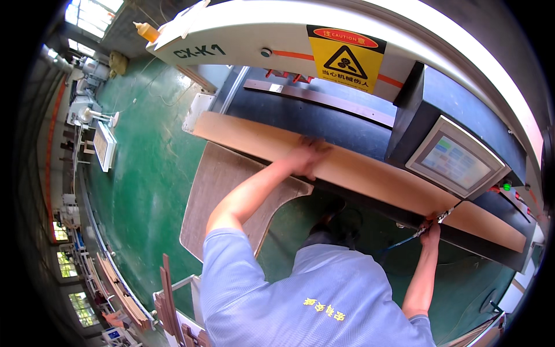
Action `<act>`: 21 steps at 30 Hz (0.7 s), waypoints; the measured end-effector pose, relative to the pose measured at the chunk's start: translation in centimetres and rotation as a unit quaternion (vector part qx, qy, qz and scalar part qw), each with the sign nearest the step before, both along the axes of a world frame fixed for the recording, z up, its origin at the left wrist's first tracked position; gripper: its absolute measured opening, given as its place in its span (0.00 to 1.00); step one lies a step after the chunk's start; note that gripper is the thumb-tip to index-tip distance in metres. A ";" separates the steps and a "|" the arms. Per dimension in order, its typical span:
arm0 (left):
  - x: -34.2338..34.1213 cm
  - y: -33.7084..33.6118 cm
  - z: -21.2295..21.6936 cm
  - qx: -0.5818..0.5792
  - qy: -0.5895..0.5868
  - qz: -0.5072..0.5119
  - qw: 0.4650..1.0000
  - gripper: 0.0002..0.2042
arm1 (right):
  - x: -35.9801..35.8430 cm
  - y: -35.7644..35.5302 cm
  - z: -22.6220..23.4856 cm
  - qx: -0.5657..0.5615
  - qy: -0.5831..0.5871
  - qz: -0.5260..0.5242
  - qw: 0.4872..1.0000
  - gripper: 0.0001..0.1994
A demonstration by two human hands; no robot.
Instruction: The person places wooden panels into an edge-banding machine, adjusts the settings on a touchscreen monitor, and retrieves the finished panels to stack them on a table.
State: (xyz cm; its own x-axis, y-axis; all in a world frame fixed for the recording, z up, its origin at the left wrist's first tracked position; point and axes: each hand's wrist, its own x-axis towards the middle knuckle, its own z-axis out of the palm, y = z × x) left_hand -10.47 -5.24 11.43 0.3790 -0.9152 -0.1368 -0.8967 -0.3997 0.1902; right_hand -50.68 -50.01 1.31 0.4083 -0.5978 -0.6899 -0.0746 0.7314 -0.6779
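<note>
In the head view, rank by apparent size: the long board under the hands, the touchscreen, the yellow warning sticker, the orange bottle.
1. Long board, largest by far.
2. Touchscreen.
3. Yellow warning sticker, close to the touchscreen; fisheye bending makes this pair unsure.
4. Orange bottle, smallest, though it stands farther off.

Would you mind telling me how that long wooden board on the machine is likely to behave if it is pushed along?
The long wooden board looks flat and straight, so probably stiff. It lies flat on the machine bed, so it should slide rather than roll. Being long, it may swing unless guided; the left hand rests on it and the right hand is near its edge.
</note>
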 end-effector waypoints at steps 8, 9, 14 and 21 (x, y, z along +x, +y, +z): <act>7.1 -4.6 -3.3 0.015 0.030 -0.013 0.999 0.53 | 4.8 -4.0 1.7 -0.090 0.126 0.169 0.973 0.10; 7.1 -4.5 -3.9 -0.013 0.018 -0.011 1.000 0.52 | 4.7 -4.1 2.0 -0.120 0.132 0.180 0.967 0.12; 3.4 -6.5 -6.4 -0.106 0.022 0.023 0.994 0.49 | 2.2 -0.9 0.9 -0.144 0.146 0.093 0.974 0.11; 0.7 -12.8 -6.5 -0.101 0.028 0.080 0.991 0.52 | -1.5 7.1 -1.3 -0.106 0.153 0.022 0.982 0.13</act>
